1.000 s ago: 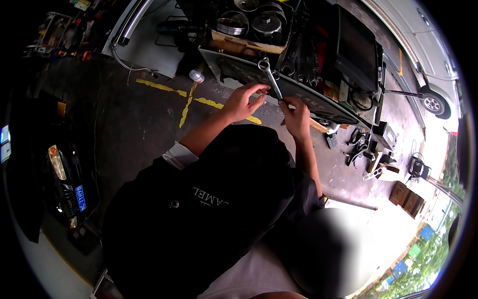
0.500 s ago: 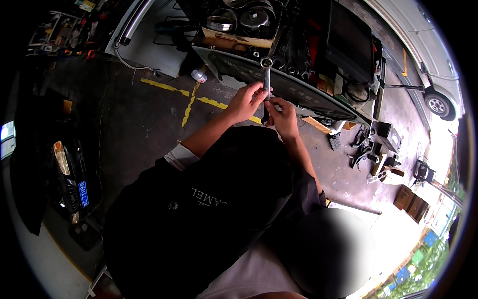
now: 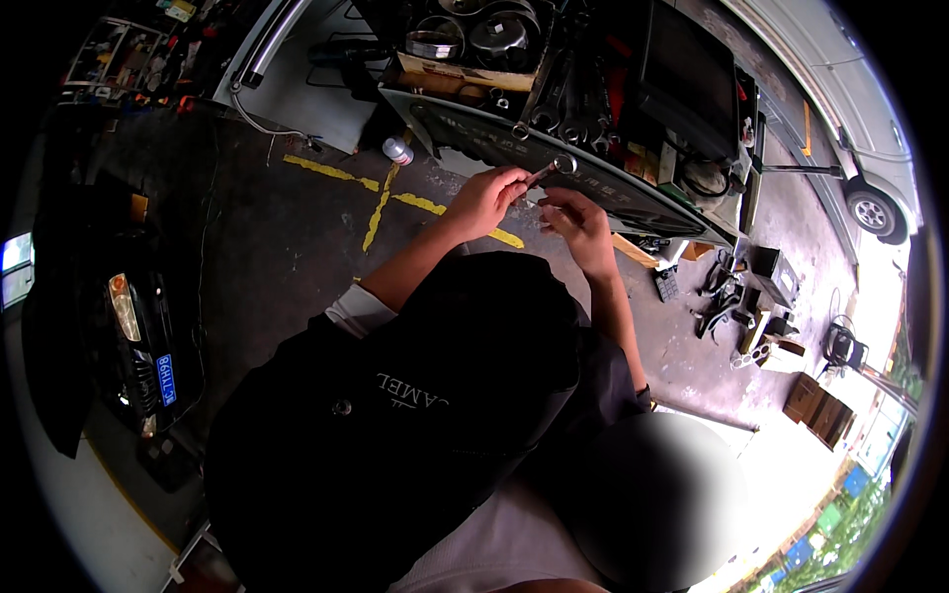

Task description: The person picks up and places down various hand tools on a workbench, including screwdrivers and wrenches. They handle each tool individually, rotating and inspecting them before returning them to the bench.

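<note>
A shiny metal ring wrench (image 3: 544, 174) is gripped between the thumb and fingers of my left hand (image 3: 483, 206). Its ring end points up and to the right, in front of the side panel of the tool cart (image 3: 474, 135). Just right of the wrench, my right hand (image 3: 585, 233) is raised with its fingers loosely bent and apart. I see nothing held in it, and it looks separate from the wrench. The lower end of the wrench is hidden by my left fingers.
On the cart lie several wrenches (image 3: 573, 104), cup-shaped metal tools (image 3: 497, 36) and a black screen (image 3: 690, 84). A small can (image 3: 397, 150) stands on the floor left of the cart. Boxes (image 3: 819, 407) and loose parts (image 3: 722, 301) lie to the right. A black cap (image 3: 474, 336) covers the lower middle.
The wrench has tipped from upright to slanting right in my left hand. My right hand has come off it and moved slightly right, its fingers opening.
</note>
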Demonstrator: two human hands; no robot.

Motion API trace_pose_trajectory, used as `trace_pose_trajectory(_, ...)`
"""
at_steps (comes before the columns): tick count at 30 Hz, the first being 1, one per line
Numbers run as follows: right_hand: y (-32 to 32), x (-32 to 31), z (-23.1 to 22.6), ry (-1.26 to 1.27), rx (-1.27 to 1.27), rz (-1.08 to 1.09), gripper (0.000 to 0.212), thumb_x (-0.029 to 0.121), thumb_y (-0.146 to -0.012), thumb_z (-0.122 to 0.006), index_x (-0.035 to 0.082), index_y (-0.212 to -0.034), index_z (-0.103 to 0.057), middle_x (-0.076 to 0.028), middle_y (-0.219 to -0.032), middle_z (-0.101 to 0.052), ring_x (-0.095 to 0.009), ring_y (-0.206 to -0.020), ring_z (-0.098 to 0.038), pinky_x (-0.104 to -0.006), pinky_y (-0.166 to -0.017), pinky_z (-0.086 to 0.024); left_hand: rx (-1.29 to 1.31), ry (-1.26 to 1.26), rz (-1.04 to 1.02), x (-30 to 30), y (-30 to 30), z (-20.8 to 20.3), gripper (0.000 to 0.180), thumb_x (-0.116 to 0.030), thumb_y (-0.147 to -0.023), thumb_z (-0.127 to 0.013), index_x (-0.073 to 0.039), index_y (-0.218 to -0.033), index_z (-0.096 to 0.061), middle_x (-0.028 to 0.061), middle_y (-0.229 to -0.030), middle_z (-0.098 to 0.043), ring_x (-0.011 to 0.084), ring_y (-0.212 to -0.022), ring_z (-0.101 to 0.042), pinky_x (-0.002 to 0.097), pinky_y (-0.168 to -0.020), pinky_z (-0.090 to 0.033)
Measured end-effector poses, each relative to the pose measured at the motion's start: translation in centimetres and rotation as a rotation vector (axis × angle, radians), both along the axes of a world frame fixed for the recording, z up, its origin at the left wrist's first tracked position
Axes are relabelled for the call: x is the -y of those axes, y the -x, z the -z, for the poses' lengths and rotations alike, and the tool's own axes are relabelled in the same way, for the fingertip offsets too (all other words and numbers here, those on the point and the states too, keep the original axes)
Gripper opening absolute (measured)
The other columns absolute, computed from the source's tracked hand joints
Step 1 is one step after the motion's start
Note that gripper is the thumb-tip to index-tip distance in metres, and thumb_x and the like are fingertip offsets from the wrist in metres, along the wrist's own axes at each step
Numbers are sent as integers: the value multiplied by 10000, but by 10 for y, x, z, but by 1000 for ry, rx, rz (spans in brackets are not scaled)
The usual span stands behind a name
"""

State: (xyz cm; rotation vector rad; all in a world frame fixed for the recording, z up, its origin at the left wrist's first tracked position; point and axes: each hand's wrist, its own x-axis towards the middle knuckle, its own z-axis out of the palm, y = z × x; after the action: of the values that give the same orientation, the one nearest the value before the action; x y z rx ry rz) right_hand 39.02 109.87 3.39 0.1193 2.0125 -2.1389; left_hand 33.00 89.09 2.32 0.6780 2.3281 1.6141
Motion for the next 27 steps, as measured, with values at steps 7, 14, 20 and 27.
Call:
trace_pose_trajectory(7, -2, -5, -11, 239, 51, 160, 305, 203, -1033, -621, -60, -1187, -621, -137, -1064, -709, -213, -952, -709, -341, -820, -601, -169, 137, 78, -3, 0, 2, 167, -116, -978, -613, -30, -1112, -664, 135, -939, -679, 354, -869, -665, 433, -734, -523)
trace_pose_trajectory(14, -9, -7, -5, 279, 122, 234, 395, 309, -1075, -530, -62, -1178, -621, -156, -987, -716, -238, -919, -726, -367, -828, -607, -243, 105, 62, -11, -3, 11, 192, -106, -968, -625, -48, -1140, -686, 136, -956, -668, 358, -891, -660, 436, -758, -530)
trace_pose_trajectory(20, -14, -10, -7, 337, 118, 255, 454, 361, -1092, -475, -61, -1189, -612, -162, -976, -718, -246, -908, -728, -369, -826, -601, -189, 222, 109, -13, -3, -2, 206, -101, -993, -607, -41, -1175, -681, 131, -1048, -689, 331, -949, -683, 392, -794, -545)
trace_pose_trajectory(27, -21, -13, 5, 404, 92, 282, 465, 379, -1087, -482, -56, -1196, -606, -154, -977, -710, -240, -917, -725, -358, -817, -593, -245, 183, 129, -10, 1, -6, 190, -136, -986, -634, -46, -1144, -689, 114, -1039, -689, 295, -920, -691, 365, -775, -548)
